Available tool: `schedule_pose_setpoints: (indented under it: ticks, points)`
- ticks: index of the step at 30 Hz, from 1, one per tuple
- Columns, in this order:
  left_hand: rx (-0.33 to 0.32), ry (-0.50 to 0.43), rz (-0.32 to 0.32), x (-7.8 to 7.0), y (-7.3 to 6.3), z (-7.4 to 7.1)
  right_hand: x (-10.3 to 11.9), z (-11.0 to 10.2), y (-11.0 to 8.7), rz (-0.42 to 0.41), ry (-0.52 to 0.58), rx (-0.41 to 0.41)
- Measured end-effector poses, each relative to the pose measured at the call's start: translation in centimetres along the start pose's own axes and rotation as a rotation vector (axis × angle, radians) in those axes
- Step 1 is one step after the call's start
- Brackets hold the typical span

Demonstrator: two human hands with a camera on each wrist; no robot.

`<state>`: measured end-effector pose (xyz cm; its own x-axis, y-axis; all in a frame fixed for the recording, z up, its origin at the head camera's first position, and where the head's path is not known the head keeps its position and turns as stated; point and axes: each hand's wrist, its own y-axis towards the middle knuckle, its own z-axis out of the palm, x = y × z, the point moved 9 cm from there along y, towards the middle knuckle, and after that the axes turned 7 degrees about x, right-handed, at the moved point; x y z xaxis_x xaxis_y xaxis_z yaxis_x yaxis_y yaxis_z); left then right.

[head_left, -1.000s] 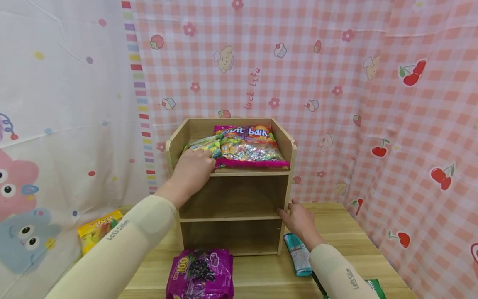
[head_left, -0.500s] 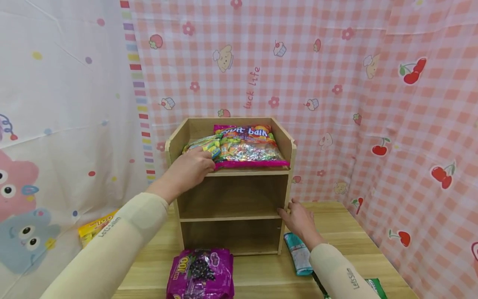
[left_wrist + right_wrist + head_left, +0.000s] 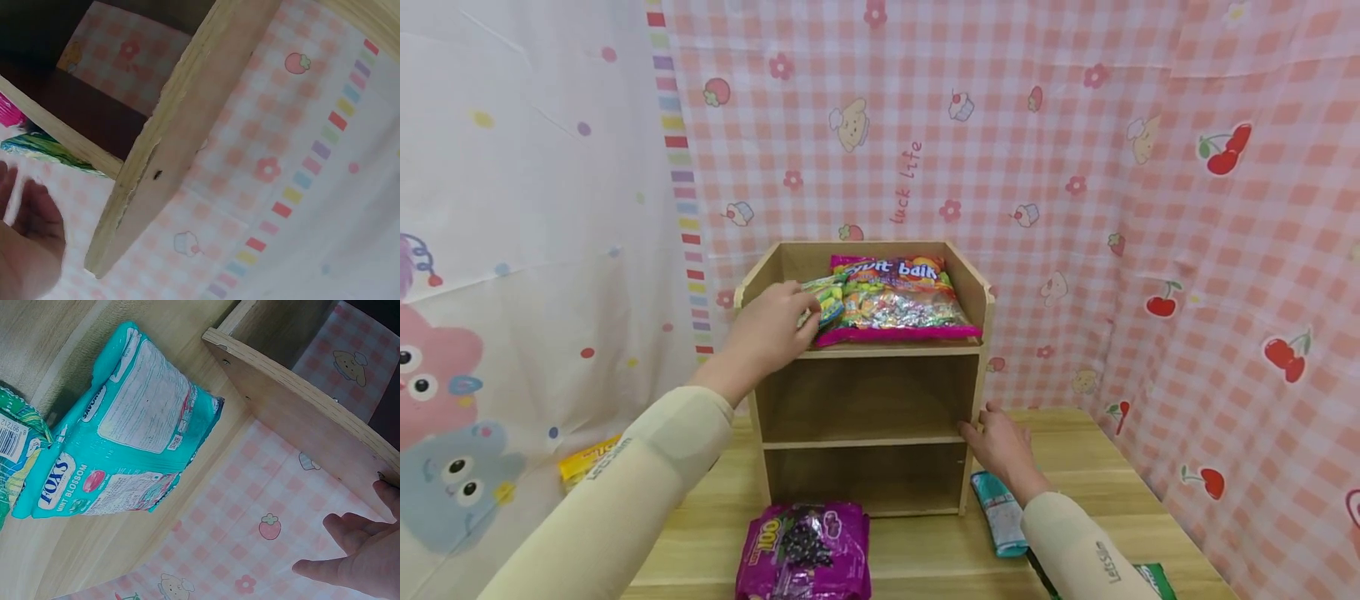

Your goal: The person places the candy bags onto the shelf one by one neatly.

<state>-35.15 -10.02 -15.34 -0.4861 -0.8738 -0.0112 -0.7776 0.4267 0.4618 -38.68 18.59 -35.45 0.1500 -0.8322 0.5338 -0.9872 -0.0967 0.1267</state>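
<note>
A three-tier wooden shelf [image 3: 880, 353] stands on the table. On its top tier lie a large pink-edged candy bag [image 3: 904, 300] and, left of it, a green-and-yellow candy bag [image 3: 829, 302] partly covered by my left hand [image 3: 769, 327]. In the left wrist view that hand's fingers are loosely bent, with a gap between them and the green-and-yellow bag [image 3: 53, 150]. My right hand [image 3: 1002, 443] rests against the shelf's right side panel, thumb at the front edge. Its other fingers are spread and relaxed beside the panel [image 3: 312, 412] in the right wrist view.
A purple grape candy bag [image 3: 805, 550] sits in front of the shelf. To the right lie a teal mint candy bag [image 3: 1000, 514] and a green bag [image 3: 1156, 580]; a yellow bag [image 3: 583, 461] is at the left. Patterned curtains [image 3: 1037, 250] hang behind and beside the table.
My left hand has drawn back slightly left from the green-and-yellow bag, and its fingers have come away from it. The right hand stays at the side panel.
</note>
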Motion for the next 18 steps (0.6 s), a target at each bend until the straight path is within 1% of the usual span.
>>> schedule_pose_setpoints:
  ticks: [2,3,5,8,10,12,16,18]
  points:
    - [0.007,-0.023,-0.061,0.6,0.0,0.0,0.0,0.1,0.0,-0.002,-0.002,0.001]
    - [0.029,-0.025,-0.080,0.7,0.0,0.3,0.0,0.1,0.1,-0.003,-0.004,0.001]
    - [0.110,-0.007,-0.095,0.6,-0.1,1.2,0.1,0.1,0.0,-0.004,-0.007,0.002]
    - [0.244,0.011,-0.092,0.1,-0.4,2.9,0.2,0.0,0.0,-0.005,-0.014,0.001]
    - [0.302,0.006,-0.096,-0.1,-0.6,3.7,0.2,0.0,-0.1,-0.005,-0.014,0.000]
    - [0.322,-0.003,-0.091,-0.2,-0.8,4.2,0.2,0.0,-0.1,-0.006,-0.014,0.001]
    - [0.326,0.009,-0.080,-0.2,-1.0,4.4,0.3,0.0,0.0,-0.003,-0.003,0.004]
    - [0.330,0.019,-0.090,-0.1,-1.1,4.6,0.2,0.1,0.0,0.000,0.001,0.009]
